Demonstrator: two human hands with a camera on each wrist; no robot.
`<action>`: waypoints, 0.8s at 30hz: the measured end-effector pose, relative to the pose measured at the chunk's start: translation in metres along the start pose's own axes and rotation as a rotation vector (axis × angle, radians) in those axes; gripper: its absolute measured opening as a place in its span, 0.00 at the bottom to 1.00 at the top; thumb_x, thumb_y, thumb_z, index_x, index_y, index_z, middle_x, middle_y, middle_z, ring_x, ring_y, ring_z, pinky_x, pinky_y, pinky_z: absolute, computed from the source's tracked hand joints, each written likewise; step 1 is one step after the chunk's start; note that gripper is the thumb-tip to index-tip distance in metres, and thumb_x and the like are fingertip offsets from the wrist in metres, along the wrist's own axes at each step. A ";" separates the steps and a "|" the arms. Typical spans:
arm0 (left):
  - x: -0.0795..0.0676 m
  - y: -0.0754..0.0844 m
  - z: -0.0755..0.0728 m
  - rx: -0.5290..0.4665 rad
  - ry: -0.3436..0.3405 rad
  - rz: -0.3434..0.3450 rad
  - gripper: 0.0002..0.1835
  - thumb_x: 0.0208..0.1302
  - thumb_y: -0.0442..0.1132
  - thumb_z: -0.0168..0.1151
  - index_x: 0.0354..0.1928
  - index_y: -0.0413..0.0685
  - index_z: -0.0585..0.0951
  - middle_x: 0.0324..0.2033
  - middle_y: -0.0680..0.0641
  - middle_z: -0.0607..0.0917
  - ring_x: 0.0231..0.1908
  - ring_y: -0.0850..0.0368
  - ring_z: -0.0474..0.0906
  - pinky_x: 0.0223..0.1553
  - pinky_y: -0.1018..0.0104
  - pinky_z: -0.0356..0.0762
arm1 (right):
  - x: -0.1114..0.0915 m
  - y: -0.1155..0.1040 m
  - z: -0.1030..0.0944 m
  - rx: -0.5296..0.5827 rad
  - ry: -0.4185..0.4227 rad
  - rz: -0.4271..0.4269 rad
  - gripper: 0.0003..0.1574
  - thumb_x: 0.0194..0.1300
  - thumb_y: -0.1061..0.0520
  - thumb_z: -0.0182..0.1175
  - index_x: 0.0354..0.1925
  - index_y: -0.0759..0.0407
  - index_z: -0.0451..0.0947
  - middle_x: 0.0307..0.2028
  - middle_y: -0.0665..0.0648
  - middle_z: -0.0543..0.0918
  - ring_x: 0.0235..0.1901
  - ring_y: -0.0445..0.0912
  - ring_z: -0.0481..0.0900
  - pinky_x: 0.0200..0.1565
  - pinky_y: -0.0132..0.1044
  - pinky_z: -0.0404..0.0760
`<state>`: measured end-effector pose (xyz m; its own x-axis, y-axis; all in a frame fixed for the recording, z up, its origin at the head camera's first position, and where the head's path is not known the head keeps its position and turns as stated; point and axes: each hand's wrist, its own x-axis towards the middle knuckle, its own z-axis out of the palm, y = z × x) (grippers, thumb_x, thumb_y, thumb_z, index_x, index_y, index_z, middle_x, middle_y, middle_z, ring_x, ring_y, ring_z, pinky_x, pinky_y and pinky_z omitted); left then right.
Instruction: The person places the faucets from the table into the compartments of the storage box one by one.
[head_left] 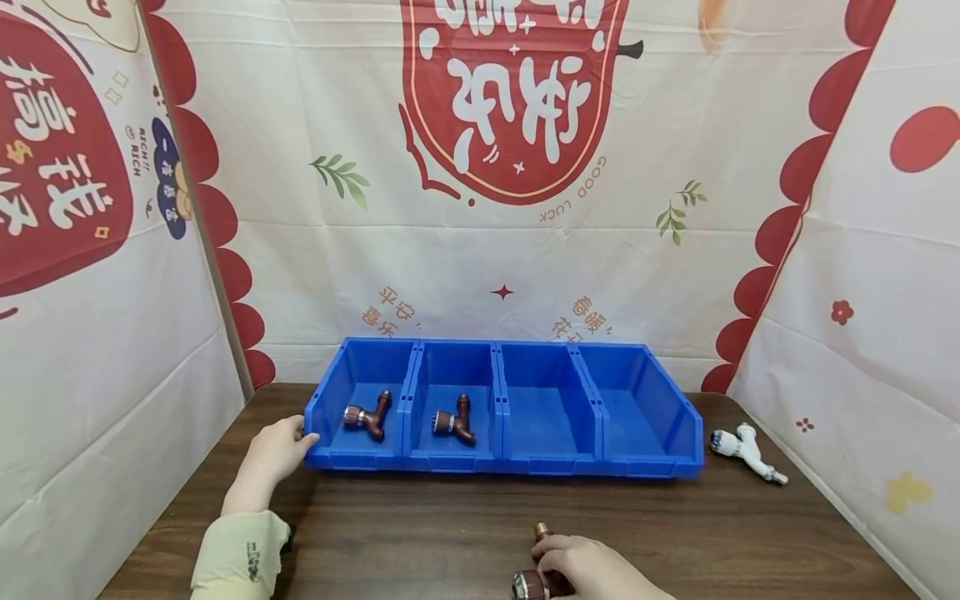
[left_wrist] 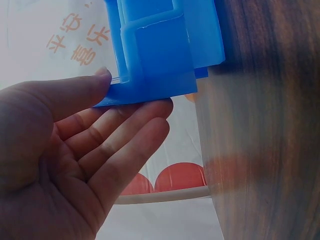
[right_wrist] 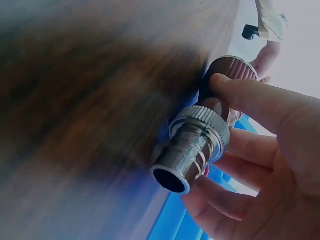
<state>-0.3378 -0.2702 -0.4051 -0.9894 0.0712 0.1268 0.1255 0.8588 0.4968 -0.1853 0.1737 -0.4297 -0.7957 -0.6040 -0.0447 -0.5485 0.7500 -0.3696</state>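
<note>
At the left end of a row of joined blue storage bins (head_left: 455, 464), my left hand (head_left: 272, 454) holds the outer wall. In the left wrist view its thumb (left_wrist: 95, 86) lies at the rim and the fingers extend along the outer side. My right hand (head_left: 592, 567) grips a brown tap (head_left: 531, 586) by its body, low over the table in front of the bins. The right wrist view shows the tap's silver threaded outlet (right_wrist: 185, 150) and ribbed knob. One brown tap (head_left: 372, 419) lies in the leftmost bin, another brown tap (head_left: 457, 423) in the second.
On the table (head_left: 405, 533), right of the bins, lies a white tap (head_left: 742, 450). The third and fourth bins show bare floors. Printed cloth (head_left: 525, 267) hangs behind the table and along both sides.
</note>
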 end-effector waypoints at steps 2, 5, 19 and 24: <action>0.000 0.000 0.000 0.000 0.001 0.001 0.22 0.69 0.40 0.59 0.54 0.26 0.74 0.34 0.36 0.83 0.30 0.48 0.78 0.37 0.47 0.80 | 0.001 0.000 -0.001 0.002 -0.006 0.004 0.11 0.56 0.49 0.70 0.36 0.51 0.83 0.45 0.47 0.82 0.43 0.39 0.79 0.41 0.36 0.79; 0.000 0.000 -0.001 0.005 0.002 0.001 0.23 0.69 0.40 0.59 0.55 0.26 0.73 0.37 0.33 0.83 0.32 0.47 0.79 0.39 0.45 0.80 | 0.001 0.001 -0.001 0.011 -0.007 0.000 0.11 0.56 0.48 0.70 0.36 0.50 0.83 0.45 0.48 0.82 0.43 0.39 0.79 0.41 0.37 0.79; -0.001 0.002 -0.001 0.006 -0.003 -0.005 0.22 0.69 0.40 0.59 0.55 0.26 0.73 0.36 0.34 0.83 0.32 0.47 0.79 0.39 0.45 0.80 | 0.000 0.000 -0.004 0.053 -0.012 0.029 0.11 0.56 0.49 0.70 0.36 0.52 0.83 0.45 0.48 0.81 0.44 0.39 0.78 0.44 0.37 0.79; -0.002 0.001 -0.001 0.003 -0.003 -0.002 0.22 0.69 0.40 0.59 0.53 0.26 0.74 0.35 0.35 0.83 0.31 0.48 0.78 0.37 0.46 0.80 | -0.002 0.000 -0.007 0.056 0.012 0.013 0.10 0.55 0.51 0.71 0.35 0.50 0.82 0.45 0.47 0.81 0.44 0.39 0.77 0.43 0.37 0.79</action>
<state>-0.3359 -0.2697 -0.4039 -0.9898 0.0716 0.1232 0.1238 0.8602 0.4947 -0.1854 0.1774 -0.4228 -0.8061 -0.5905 -0.0392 -0.5229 0.7417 -0.4200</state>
